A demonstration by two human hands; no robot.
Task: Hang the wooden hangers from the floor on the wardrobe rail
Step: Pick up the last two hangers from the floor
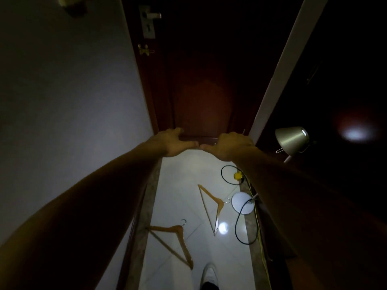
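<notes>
Left hand and right hand outstretched, thumbs nearly touching, empty; two wooden hangers at six o'clock on floor.

1. We see a pale, glossy tiled floor, narrow, with a bright light spot on it at about 5 o'clock.
2. One wooden hanger lies flat at about 6 o'clock, hook toward 12.
3. A second wooden hanger lies at its 1 o'clock, hook toward 3.
4. A round white lamp base sits just beside that hook.
5. A black cable loops across the base; a yellow cable runs along the right edge.
6. A white shoe stands at 6 o'clock.
</notes>
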